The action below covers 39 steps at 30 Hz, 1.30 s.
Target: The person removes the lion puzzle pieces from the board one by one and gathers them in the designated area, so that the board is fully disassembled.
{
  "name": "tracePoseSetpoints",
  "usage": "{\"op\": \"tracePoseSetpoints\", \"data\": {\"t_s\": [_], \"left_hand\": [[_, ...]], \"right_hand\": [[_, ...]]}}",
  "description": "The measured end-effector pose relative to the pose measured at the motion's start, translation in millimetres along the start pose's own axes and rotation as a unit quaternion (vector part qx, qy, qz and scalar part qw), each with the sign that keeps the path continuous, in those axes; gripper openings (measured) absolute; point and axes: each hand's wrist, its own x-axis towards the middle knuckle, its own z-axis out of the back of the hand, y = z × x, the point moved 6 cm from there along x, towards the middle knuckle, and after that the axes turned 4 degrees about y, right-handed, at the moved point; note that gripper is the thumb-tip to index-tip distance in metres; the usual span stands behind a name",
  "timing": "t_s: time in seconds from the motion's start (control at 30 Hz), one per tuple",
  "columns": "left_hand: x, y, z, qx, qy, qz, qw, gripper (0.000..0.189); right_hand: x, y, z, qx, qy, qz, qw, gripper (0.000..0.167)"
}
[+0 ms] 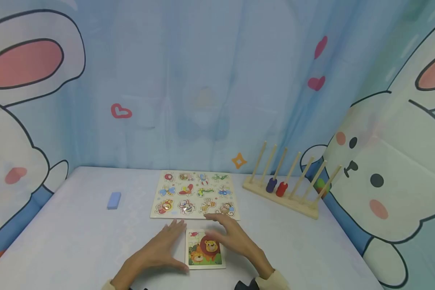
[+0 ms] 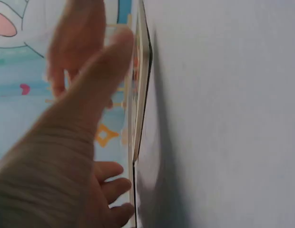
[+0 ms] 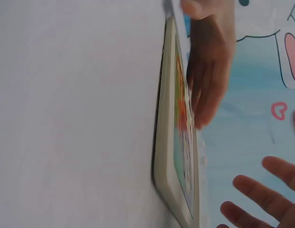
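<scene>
A small white-framed picture puzzle (image 1: 193, 241) with a lion and a smaller orange animal lies flat on the white table. My left hand (image 1: 158, 250) is at its left side, fingers straight and spread, thumb near the lower left corner. Over the upper right part of the puzzle hovers my right hand (image 1: 235, 238), fingers loosely bent and gripping nothing. The right wrist view shows the puzzle (image 3: 165, 147) edge-on, with spread right fingers (image 3: 264, 194) beside it. In the left wrist view the puzzle (image 2: 143, 90) stands beyond the blurred left thumb (image 2: 107, 71).
Behind the hands lies a larger board (image 1: 195, 197) with insect pictures. A blue block (image 1: 114, 200) sits to the left. At the back right stands a wooden peg rack (image 1: 280, 199) with blue and red beads. A printed curtain (image 1: 203, 80) hangs behind the table.
</scene>
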Motion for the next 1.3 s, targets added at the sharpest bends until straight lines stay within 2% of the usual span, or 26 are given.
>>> {"op": "tracePoseSetpoints", "data": {"t_s": [0.2,0.37,0.47,0.67,0.8,1.07,1.3], "left_hand": [[-0.3,4.3,-9.6,0.038,-0.002,-0.011,0.9992,0.123],[-1.1,4.2,-10.1,0.039,-0.02,-0.02,0.9988,0.118],[-0.6,5.1,-10.2,0.043,-0.026,-0.019,0.9986,0.115],[-0.3,8.0,-8.6,0.061,-0.041,-0.014,0.9972,0.112],[-0.2,9.5,-8.8,0.064,-0.038,-0.011,0.9972,0.113],[0.7,8.1,-5.8,0.072,-0.034,-0.007,0.9968,0.111],[-1.6,7.1,-3.8,0.068,-0.042,-0.013,0.9967,0.11]], "right_hand": [[17.6,-8,-20,0.021,0.028,0.035,0.9988,0.033],[28.5,-9,-37,-0.013,0.054,0.072,0.9958,0.022],[32.1,-9,-43,-0.037,0.052,0.09,0.9939,0.017],[33.7,-11,-44,-0.031,0.039,0.069,0.9964,0.023],[32.9,-13,-45,-0.02,0.044,0.055,0.9973,0.028],[33.4,-17,-44,-0.04,0.05,0.034,0.9974,0.03],[32.8,-12,-44,-0.065,0.048,0.057,0.9951,0.033]]}}
